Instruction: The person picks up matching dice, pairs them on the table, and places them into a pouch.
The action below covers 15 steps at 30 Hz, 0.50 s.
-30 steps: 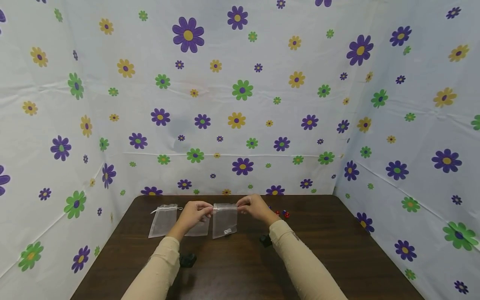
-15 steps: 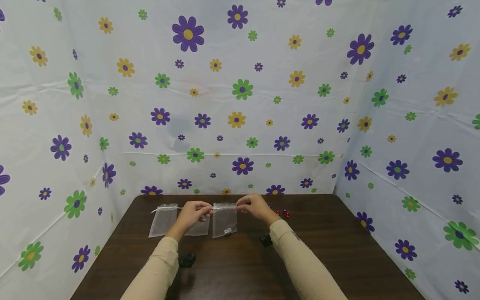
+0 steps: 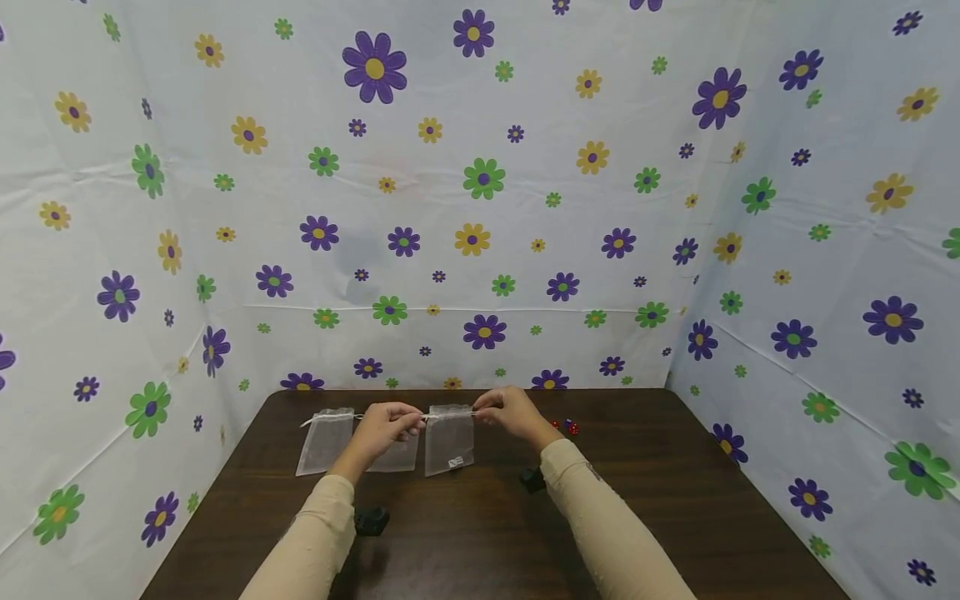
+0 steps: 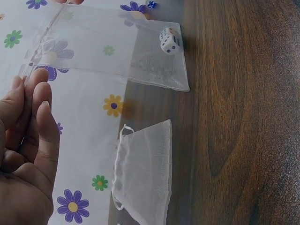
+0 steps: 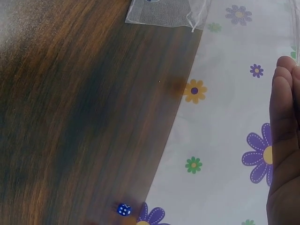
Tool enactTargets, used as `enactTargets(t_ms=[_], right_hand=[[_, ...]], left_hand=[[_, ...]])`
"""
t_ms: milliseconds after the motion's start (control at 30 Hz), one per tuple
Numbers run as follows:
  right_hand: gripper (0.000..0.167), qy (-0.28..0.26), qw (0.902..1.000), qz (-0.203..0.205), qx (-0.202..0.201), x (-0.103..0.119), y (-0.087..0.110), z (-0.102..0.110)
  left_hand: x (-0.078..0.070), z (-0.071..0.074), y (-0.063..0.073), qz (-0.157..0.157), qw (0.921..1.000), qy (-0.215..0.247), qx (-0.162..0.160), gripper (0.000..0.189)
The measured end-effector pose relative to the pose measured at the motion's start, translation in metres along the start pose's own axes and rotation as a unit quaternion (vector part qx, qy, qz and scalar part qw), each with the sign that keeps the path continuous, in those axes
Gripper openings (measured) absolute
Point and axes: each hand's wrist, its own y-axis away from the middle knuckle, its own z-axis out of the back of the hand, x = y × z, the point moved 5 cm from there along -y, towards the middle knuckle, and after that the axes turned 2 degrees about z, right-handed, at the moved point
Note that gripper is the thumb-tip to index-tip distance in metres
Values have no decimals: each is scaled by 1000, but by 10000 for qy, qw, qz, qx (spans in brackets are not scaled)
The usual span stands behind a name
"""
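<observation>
A sheer white drawstring pouch (image 3: 450,442) hangs upright between the hands, with white dice (image 4: 169,41) at its bottom corner. My left hand (image 3: 386,427) pinches the drawstring on the pouch's left side between thumb and fingers. On the other side, my right hand (image 3: 510,412) pinches the string's right end; its fingertips are mostly cut off in the right wrist view. Thin cord shows between each hand and the gathered mouth. Another sheer pouch (image 3: 326,446) lies on the table at left, and a further pouch (image 3: 395,457) is partly hidden behind my left hand.
Red dice (image 3: 573,428) lie on the brown table (image 3: 630,500) behind my right wrist, and a blue die (image 5: 124,209) lies near the table's far edge. A flowered white cloth (image 3: 480,208) walls the back and sides. Black devices are strapped under both wrists.
The drawstring is stretched a little farther out at both sides of the pouch, and the left hand has shifted slightly left. The pouch itself stays nearly in place.
</observation>
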Motion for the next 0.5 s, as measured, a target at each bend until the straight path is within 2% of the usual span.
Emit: enactTargets(t_ms=[500], right_hand=[[14, 6, 10000, 6, 40, -6, 2, 6]], left_hand=[[0, 3, 0, -36, 10000, 34, -36, 25]])
